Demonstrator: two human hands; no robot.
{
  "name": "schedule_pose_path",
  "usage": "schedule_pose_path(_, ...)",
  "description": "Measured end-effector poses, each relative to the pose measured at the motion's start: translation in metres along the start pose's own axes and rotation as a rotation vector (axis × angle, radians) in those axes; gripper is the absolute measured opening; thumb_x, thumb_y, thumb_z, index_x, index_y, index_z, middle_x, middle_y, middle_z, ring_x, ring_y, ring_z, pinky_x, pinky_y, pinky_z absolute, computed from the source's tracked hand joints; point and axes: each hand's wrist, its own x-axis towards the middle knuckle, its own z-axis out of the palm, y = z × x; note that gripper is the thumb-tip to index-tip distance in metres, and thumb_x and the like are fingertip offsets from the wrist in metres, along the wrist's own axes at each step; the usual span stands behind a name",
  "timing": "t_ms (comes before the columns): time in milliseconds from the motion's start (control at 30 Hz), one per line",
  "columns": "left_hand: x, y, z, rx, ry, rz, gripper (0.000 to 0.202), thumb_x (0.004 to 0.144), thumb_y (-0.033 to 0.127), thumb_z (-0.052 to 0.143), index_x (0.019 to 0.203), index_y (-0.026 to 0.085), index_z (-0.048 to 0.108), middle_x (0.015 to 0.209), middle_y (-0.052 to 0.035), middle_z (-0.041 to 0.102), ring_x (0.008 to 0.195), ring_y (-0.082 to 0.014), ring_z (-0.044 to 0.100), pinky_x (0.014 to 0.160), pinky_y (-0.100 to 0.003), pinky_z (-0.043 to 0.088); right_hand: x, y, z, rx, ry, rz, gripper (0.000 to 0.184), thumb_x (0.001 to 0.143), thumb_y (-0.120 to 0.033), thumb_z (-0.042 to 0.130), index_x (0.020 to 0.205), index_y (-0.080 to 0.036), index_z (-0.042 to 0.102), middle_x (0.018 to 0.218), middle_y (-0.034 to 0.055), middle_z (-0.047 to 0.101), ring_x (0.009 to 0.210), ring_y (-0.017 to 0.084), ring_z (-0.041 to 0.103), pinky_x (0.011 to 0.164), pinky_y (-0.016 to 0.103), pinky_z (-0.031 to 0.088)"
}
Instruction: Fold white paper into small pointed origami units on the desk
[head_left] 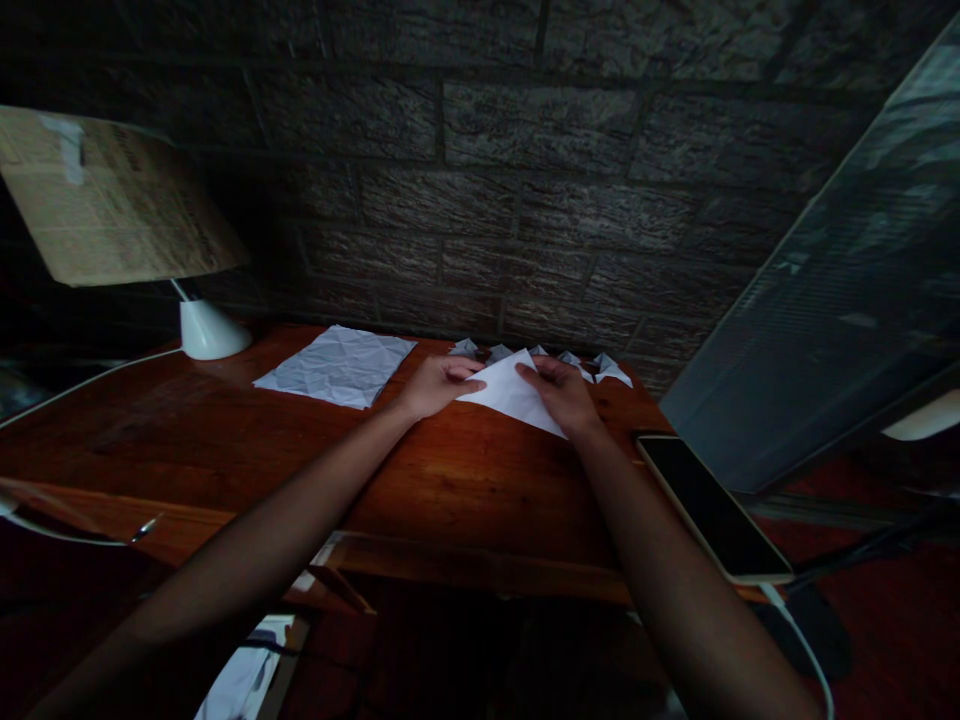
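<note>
Between my two hands is a folded sheet of white paper (511,393), tilted above the wooden table, one corner pointing up and another down to the right. My left hand (440,386) pinches its left corner, thumb on top and fingers curled beneath. On the right side, my right hand (562,392) grips it with the thumb on the near face; its fingers are partly hidden behind the paper. Just beyond my hands, several small folded paper pieces (611,370) stand in a row along the wall side of the table.
A creased paper sheet (337,365) lies left of my hands on the table (450,480). Behind it stands a lamp (214,330) with a paper-covered shade. A phone (712,508) with a white cable rests at the right edge. A brick wall (480,200) closes off the back.
</note>
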Motion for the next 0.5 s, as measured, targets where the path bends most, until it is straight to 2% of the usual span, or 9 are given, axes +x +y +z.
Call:
schedule_pose_path(100, 0.001, -0.002, 0.005, -0.012, -0.071, 0.012, 0.028, 0.065, 0.036, 0.082, 0.084, 0.015, 0.077, 0.079, -0.0061, 0.075, 0.066, -0.0161, 0.065, 0.062, -0.027, 0.048, 0.000, 0.000, 0.000, -0.055, -0.150, -0.015, 0.029, 0.070, -0.048, 0.076, 0.083, -0.022, 0.074, 0.086, 0.0027, 0.075, 0.079, 0.021, 0.067, 0.072, 0.032, 0.052)
schedule_pose_path(233, 0.000, -0.002, 0.013, -0.028, -0.045, 0.085, 0.028, 0.070, 0.041, 0.077, 0.082, 0.015, 0.077, 0.082, -0.0068, 0.075, 0.072, -0.0164, 0.065, 0.067, -0.027, 0.049, -0.002, 0.002, 0.006, -0.082, -0.304, -0.077, 0.026, 0.069, -0.045, 0.076, 0.078, -0.021, 0.074, 0.085, 0.0024, 0.074, 0.085, 0.021, 0.067, 0.079, 0.032, 0.051)
schedule_pose_path(367, -0.002, -0.002, 0.016, -0.062, 0.002, 0.077, 0.028, 0.066, 0.040, 0.082, 0.078, 0.016, 0.076, 0.081, -0.0060, 0.075, 0.074, -0.0167, 0.065, 0.071, -0.028, 0.049, -0.002, 0.006, 0.012, -0.128, -0.299, -0.107, 0.028, 0.071, -0.047, 0.076, 0.080, -0.020, 0.074, 0.082, 0.0028, 0.074, 0.086, 0.022, 0.067, 0.082, 0.033, 0.051)
schedule_pose_path(500, -0.003, -0.003, 0.019, -0.118, 0.035, 0.024, 0.029, 0.063, 0.038, 0.084, 0.080, 0.015, 0.076, 0.082, -0.0060, 0.075, 0.075, -0.0166, 0.066, 0.075, -0.030, 0.049, -0.001, 0.010, 0.014, -0.199, -0.242, -0.155, 0.028, 0.073, -0.046, 0.074, 0.084, -0.021, 0.073, 0.084, 0.0027, 0.074, 0.083, 0.021, 0.067, 0.077, 0.032, 0.050)
